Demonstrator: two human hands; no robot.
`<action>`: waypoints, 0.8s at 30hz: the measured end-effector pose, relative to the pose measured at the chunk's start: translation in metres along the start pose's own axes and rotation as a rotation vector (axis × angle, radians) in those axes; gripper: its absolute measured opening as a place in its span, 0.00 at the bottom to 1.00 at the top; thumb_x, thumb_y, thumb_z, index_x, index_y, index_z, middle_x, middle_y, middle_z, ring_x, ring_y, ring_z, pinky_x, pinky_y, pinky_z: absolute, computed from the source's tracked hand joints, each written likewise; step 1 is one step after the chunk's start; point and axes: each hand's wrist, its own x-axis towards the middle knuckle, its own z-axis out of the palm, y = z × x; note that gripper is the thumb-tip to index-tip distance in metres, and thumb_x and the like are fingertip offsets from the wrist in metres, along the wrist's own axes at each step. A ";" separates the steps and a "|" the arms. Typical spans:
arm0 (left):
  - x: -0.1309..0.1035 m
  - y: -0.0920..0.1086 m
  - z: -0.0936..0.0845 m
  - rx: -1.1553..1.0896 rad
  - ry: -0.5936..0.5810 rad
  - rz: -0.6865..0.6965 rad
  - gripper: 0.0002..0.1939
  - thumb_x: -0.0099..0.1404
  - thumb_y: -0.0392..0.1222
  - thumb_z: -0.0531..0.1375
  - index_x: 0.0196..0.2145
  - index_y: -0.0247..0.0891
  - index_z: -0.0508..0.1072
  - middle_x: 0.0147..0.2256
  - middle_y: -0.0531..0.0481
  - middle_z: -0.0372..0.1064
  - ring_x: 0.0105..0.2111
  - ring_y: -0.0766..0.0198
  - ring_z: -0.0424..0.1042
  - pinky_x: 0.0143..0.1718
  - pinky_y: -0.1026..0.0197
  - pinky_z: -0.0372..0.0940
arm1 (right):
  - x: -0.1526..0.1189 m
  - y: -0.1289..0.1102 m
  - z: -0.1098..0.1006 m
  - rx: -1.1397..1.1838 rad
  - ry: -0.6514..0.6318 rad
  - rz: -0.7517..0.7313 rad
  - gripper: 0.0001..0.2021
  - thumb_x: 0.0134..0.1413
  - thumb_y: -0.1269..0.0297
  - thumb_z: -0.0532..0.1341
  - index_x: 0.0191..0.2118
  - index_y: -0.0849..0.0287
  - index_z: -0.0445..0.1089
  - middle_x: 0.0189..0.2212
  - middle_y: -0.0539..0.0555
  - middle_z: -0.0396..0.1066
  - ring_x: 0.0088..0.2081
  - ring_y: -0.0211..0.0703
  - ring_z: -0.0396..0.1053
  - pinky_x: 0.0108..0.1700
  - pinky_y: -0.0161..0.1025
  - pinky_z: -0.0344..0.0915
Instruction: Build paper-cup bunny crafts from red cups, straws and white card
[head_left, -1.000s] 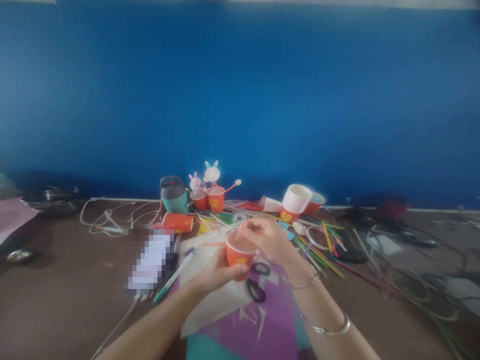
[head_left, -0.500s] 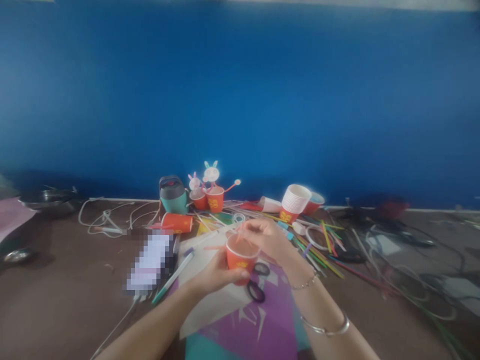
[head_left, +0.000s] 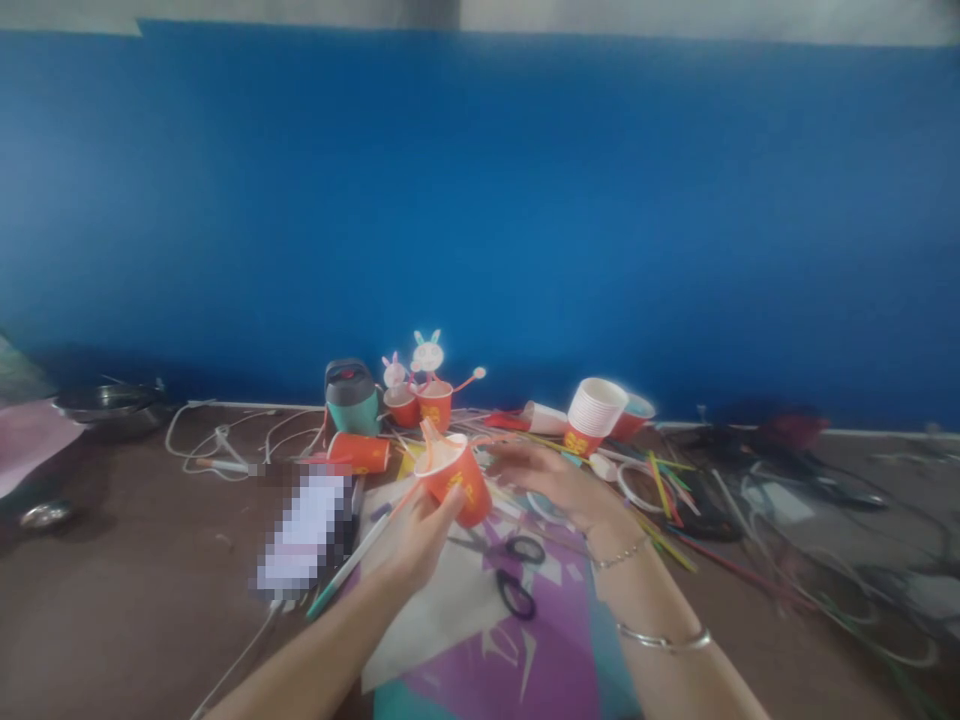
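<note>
My left hand (head_left: pixel 416 540) is wrapped round a red paper cup (head_left: pixel 471 490) with yellow markings. The cup is tilted, its white-rimmed mouth facing up and to the left. Orange strips (head_left: pixel 429 438) rise from its mouth, and others stick out at the sides. To the right of the cup, my right hand (head_left: pixel 551 480) is stretched out with its fingers apart, holding nothing I can see. Its fingertips are close to an orange strip; whether they touch it I cannot tell. Below lie black-handled scissors (head_left: pixel 516 592) on white and purple sheets (head_left: pixel 540 650).
Behind stand red cups with rabbit figures (head_left: pixel 429 355), a teal-and-grey container (head_left: pixel 352 398) and a stack of paper cups (head_left: pixel 596 408). A red cup (head_left: pixel 358 453) lies on its side. Left are a phone (head_left: pixel 304 530) and a marker (head_left: pixel 349 565); coloured sticks (head_left: pixel 660 485) are scattered right.
My left hand has tilted the cup and moved it left and slightly up. My right hand has come out of the cup's mouth and moved right, its fingers opening.
</note>
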 end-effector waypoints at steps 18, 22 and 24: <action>0.010 0.035 -0.007 -0.555 -0.086 -0.007 0.15 0.56 0.38 0.68 0.40 0.44 0.69 0.50 0.49 0.70 0.48 0.56 0.71 0.49 0.53 0.65 | 0.009 0.011 0.023 0.499 0.270 -0.198 0.11 0.46 0.56 0.69 0.32 0.56 0.75 0.27 0.49 0.72 0.30 0.39 0.67 0.33 0.35 0.62; 0.009 0.034 -0.006 -0.469 -0.121 0.072 0.18 0.55 0.34 0.68 0.42 0.46 0.70 0.53 0.48 0.67 0.54 0.55 0.67 0.51 0.54 0.64 | 0.014 0.012 0.022 0.535 0.306 -0.252 0.11 0.43 0.56 0.71 0.32 0.56 0.75 0.29 0.50 0.74 0.31 0.41 0.69 0.34 0.37 0.64; 0.008 0.032 -0.007 -0.387 -0.091 0.140 0.16 0.56 0.34 0.67 0.41 0.44 0.71 0.53 0.47 0.67 0.55 0.55 0.65 0.54 0.55 0.62 | 0.016 0.013 0.022 0.517 0.302 -0.265 0.12 0.43 0.55 0.70 0.32 0.56 0.75 0.30 0.50 0.74 0.31 0.40 0.69 0.35 0.37 0.64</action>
